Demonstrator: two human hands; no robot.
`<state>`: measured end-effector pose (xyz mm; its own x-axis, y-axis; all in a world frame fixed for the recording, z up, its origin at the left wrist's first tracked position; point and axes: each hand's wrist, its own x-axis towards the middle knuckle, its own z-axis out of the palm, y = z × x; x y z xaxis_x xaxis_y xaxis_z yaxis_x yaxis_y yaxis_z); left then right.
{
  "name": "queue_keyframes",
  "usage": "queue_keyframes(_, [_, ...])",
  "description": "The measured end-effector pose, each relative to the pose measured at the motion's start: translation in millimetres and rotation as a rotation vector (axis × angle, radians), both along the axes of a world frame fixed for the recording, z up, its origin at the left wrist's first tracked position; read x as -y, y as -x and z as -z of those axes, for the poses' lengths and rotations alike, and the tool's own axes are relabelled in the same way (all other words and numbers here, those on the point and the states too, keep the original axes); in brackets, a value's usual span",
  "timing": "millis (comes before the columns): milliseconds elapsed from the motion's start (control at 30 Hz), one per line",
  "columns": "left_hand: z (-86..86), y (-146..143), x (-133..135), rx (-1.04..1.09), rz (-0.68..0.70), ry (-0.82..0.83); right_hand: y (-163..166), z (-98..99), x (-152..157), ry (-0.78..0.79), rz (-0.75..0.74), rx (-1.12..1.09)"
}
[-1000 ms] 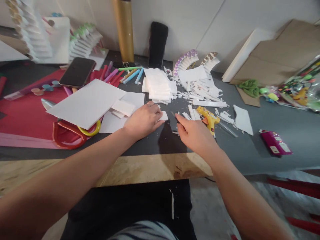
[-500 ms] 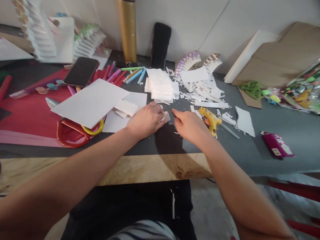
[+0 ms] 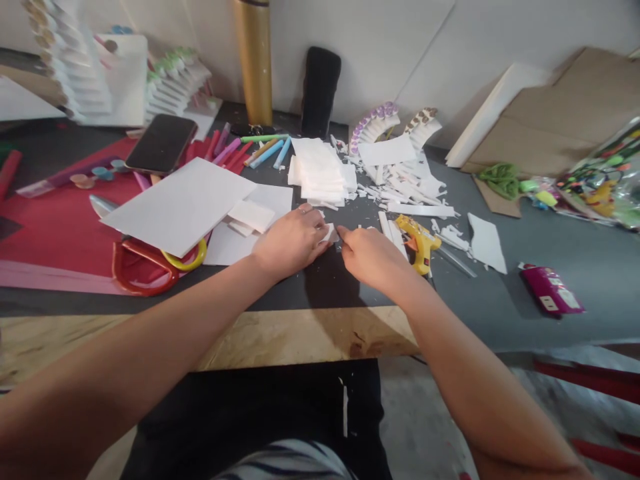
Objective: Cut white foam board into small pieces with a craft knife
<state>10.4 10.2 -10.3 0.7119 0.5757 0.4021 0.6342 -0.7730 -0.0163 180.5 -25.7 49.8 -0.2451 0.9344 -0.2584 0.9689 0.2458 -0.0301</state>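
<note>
Head view: left hand (image 3: pixel 291 241) curled onto a small white piece (image 3: pixel 329 233).
The piece lies on the dark tabletop (image 3: pixel 283 293), peeking from that nearly closed grip. The right hand (image 3: pixel 373 257) bends just beside it; I can't see if its grip holds anything. Pressing flat, fingertips tucked back, should help.

Small white piece (image 3: pixel 329 233), flat-looking, partly covered by the left hand (image 3: pixel 293 241), over the dark tabletop (image 3: pixel 505 307).

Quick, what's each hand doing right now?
Left hand: closed on a small white piece.
Right hand: partly curled beside that piece; whether it holds anything cannot be told.
</note>
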Motion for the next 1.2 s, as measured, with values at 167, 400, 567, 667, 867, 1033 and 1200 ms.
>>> queue_keyframes(167, [1.7, 0.1, 0.4, 0.011, -0.011, -0.018, -0.8, 0.6, 6.5, -0.011, 0.002, 0.009])
queue_keyframes(400, [4.4, 0.3, -0.5, 0.018, -0.006, -0.004, -1.6, -1.1, 19.3, 0.022, 0.009, 0.054])
queue_keyframes(567, [2.7, 1.2, -0.9, 0.028, 0.003, 0.047, -1.0, -3.3, 30.9, 0.03, 0.035, 0.1])
queue_keyframes(667, [3.0, 1.6, -1.7, 0.056, 0.012, 0.072, -0.6, -2.8, 37.1, 0.036, 0.045, 0.11])
queue_keyframes(867, [2.7, 1.7, -2.0, 0.062, 0.016, 0.088, -2.0, -0.7, 47.9, 0.034, 0.045, 0.122])
queue_keyframes(1033, [2.4, 1.6, -1.8, 0.062, 0.011, 0.093, -8.6, -15.6, 50.1, 0.068, 0.101, 0.07])
queue_keyframes(1200, [3.5, 1.7, -1.9, 0.069, 0.027, 0.064, -6.7, -15.5, 33.7, -0.024, 0.127, -0.024])
